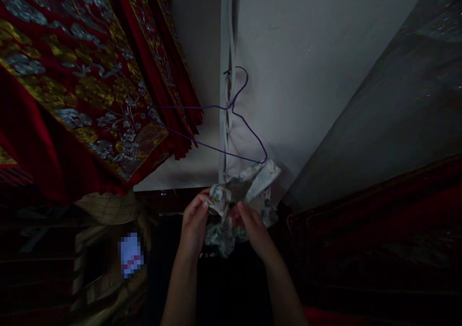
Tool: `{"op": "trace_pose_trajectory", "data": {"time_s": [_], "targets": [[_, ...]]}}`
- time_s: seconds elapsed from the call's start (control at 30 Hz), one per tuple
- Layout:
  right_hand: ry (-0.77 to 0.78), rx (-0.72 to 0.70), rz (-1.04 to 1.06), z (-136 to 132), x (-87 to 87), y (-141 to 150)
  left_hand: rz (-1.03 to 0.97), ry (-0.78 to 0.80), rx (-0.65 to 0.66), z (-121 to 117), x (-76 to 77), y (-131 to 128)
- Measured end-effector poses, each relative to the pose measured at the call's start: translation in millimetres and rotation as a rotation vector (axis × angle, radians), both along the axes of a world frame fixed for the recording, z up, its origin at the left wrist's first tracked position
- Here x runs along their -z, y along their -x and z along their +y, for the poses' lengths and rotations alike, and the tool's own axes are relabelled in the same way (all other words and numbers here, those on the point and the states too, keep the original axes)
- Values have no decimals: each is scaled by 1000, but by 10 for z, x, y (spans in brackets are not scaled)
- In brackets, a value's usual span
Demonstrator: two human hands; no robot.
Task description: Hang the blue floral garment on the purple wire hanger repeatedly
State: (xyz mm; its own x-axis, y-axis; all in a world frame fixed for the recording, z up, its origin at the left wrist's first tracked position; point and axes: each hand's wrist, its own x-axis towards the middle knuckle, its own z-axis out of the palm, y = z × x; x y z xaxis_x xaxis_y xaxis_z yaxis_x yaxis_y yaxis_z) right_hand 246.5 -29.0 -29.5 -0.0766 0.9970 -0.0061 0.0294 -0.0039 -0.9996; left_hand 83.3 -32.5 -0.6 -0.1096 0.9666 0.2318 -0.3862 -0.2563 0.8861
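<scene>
A purple wire hanger (231, 154) hangs by its hook near a pale vertical strip on the wall. From its right corner dangles a light, patterned garment (265, 181) with a strap-like end and gathered, ruffled edges. My left hand (197, 213) pinches a bunched part of this cloth between thumb and fingers. Close on its right, my right hand (250, 220) has its fingers curled on another part of the same garment. The light is dim, and the fingertips of my right hand are partly hidden in the folds.
Red cloth with gold and silver embroidery (90, 85) hangs at the upper left, overlapping the hanger's left end. A white wall (288, 52) stands behind. At the lower left is a blurred-out light patch (130, 255); dark red furniture or cloth (378, 210) lies right.
</scene>
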Motion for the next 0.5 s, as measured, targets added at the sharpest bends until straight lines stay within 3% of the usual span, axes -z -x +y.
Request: {"op": "trace_pose_trajectory", "data": {"time_s": [0.07,0.13,0.33,0.4,0.5], "targets": [[-26,178,54,49,53,11,100,-43,99,-115,-108,-72],[-3,190,103,51,69,28,246,-83,178,-219,-182,-156],[157,33,431,-123,-133,103,687,-250,192,-362,-312,-289],[158,-43,462,-157,-286,90,738,-271,163,-312,-351,-225],[144,-264,379,-154,-553,14,745,-296,124,-144,-396,-51]]}}
